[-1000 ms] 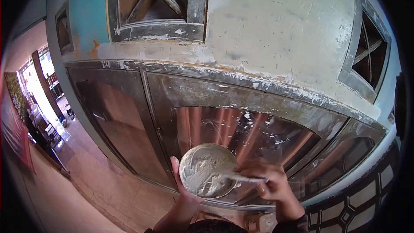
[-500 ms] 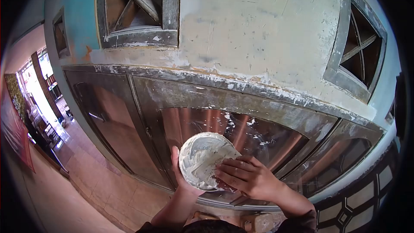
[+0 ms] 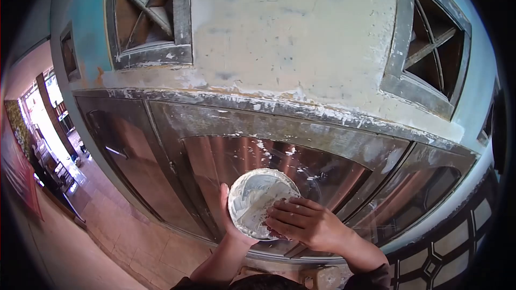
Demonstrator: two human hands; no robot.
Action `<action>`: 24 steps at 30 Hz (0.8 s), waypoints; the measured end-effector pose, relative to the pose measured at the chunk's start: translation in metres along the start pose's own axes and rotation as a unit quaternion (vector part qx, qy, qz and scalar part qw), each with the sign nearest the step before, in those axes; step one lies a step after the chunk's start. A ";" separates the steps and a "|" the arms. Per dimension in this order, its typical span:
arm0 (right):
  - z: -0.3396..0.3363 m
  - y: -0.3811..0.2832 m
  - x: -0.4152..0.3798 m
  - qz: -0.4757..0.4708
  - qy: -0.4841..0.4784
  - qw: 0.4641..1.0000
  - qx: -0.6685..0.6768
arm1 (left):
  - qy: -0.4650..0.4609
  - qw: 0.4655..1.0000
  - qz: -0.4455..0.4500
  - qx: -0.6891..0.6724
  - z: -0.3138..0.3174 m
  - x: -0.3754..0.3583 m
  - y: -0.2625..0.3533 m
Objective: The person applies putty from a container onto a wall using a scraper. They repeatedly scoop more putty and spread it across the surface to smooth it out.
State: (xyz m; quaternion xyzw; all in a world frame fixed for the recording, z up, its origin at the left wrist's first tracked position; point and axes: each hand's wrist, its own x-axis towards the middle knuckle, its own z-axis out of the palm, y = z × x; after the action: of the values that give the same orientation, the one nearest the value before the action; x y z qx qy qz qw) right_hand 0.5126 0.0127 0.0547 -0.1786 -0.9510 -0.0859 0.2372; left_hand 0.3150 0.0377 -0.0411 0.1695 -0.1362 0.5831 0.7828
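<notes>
A round, shallow tub (image 3: 234, 216) of white putty (image 3: 253, 200) is held up in front of the glazed door panel. My left hand (image 3: 236, 231) is wrapped round its left and lower side, with the thumb up along the rim. Inside the tub's right half, my right hand (image 3: 306, 223) presses a putty scraper (image 3: 277, 233) against the paste. Only a dark red part of the scraper shows; the fingers lie over the rest. White paste coats the tub's inner wall and rim.
Ahead, a weathered wooden frame (image 3: 231, 102) with white smears runs under a patched cream wall (image 3: 290, 37). Paste specks mark the glass (image 3: 344, 174). Cross-barred vents (image 3: 145, 16) sit higher up. Tiled floor (image 3: 123, 236) lies at lower left, and a dark patterned grille (image 3: 446, 252) at lower right.
The view has shifted, so the wall and vents appear farther left and lower. Both hands still hold the tub and scraper; the right hand has moved slightly within the tub, and the paste surface looks smoother.
</notes>
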 end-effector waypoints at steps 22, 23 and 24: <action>-0.005 0.020 -0.047 0.008 -0.013 1.000 0.015 | -0.008 0.996 -0.054 -0.064 -0.032 0.001 -0.057; -0.002 0.020 -0.049 0.015 -0.010 0.999 0.045 | -0.007 0.997 -0.052 -0.050 -0.031 0.001 -0.058; -0.001 0.019 -0.052 0.013 -0.009 0.999 0.045 | -0.007 0.998 -0.049 -0.035 -0.031 0.001 -0.057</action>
State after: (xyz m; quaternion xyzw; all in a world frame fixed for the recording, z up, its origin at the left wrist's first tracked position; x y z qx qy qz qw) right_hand 0.5626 0.0143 0.0321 -0.1812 -0.9535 -0.0387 0.2376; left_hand 0.3709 0.0371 -0.0750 0.1523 -0.1539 0.5376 0.8149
